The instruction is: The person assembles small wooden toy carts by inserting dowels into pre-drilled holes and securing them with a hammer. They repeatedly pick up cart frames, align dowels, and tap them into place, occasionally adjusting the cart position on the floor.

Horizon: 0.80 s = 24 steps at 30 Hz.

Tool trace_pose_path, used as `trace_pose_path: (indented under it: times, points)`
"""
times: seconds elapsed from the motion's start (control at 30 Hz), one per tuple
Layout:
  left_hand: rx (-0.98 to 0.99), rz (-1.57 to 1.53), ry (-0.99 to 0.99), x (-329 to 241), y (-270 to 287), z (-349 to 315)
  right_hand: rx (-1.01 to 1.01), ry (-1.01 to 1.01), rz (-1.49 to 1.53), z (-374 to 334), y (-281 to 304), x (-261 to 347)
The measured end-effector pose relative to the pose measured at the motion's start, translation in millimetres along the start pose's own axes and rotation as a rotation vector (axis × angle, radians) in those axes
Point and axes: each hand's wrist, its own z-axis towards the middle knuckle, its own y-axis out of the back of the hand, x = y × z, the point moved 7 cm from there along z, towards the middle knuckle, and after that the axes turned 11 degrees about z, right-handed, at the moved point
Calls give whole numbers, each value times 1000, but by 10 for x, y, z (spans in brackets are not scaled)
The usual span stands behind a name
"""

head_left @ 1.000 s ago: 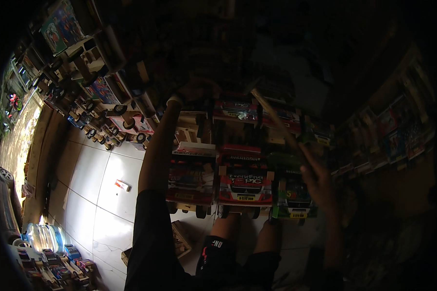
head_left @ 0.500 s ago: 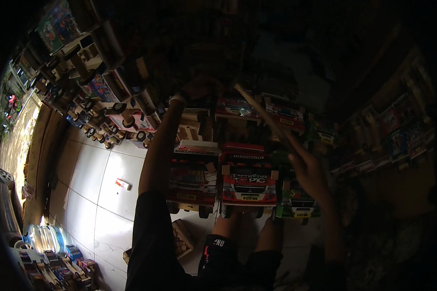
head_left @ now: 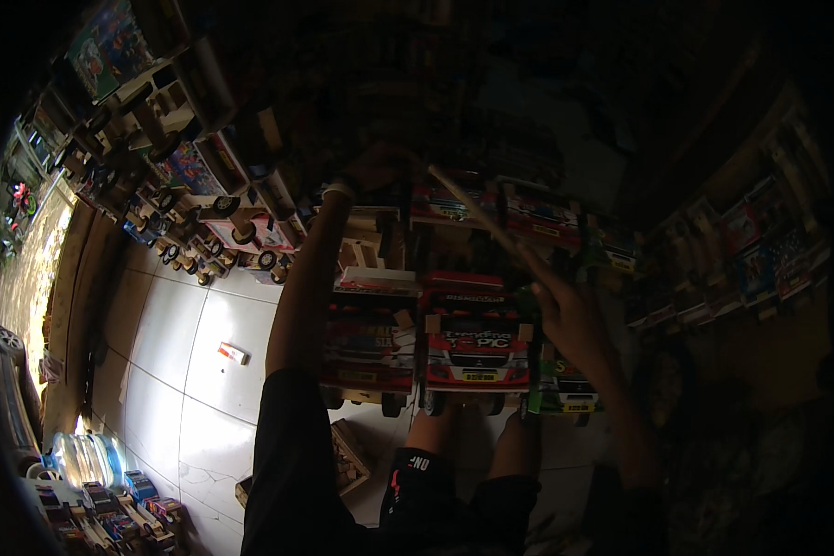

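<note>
My right hand [head_left: 570, 320] is closed around a long, pale wooden handle [head_left: 473, 206] that slants up and left over the toy trucks. What sits at the handle's far end is lost in the dark. My left hand [head_left: 380, 169] reaches to the back row of trucks, close to that far end; its fingers are too dark to make out. In the front row stand a dark red toy truck [head_left: 366, 347], a brighter red toy truck [head_left: 477, 350] and a green toy truck [head_left: 568, 394]. Behind them is another red toy truck [head_left: 539, 215].
Wooden toy vehicles with black wheels [head_left: 227, 206] are stacked at the left. More toys [head_left: 755, 236] line the right side in shadow. A small white-and-orange box [head_left: 233, 353] lies on the tiled floor [head_left: 218, 426]. A wooden crate [head_left: 350, 454] sits beside my legs.
My right hand has moved a little left and down, and the handle's far end has shifted left toward my left hand. My left hand stays at about the same place.
</note>
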Motion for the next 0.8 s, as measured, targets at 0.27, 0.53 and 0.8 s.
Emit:
trace_pose_path:
  times: [0.27,0.53,0.8]
  points:
    - [38,23,-5,-116,-1,23,-42,34,2,-18,-3,-77]
    - [26,31,48,-81,-23,-10,-60,81,-35,-12,-1,-19]
    - [70,19,-8,-69,-62,-8,-86,99,-112,-29,81,154]
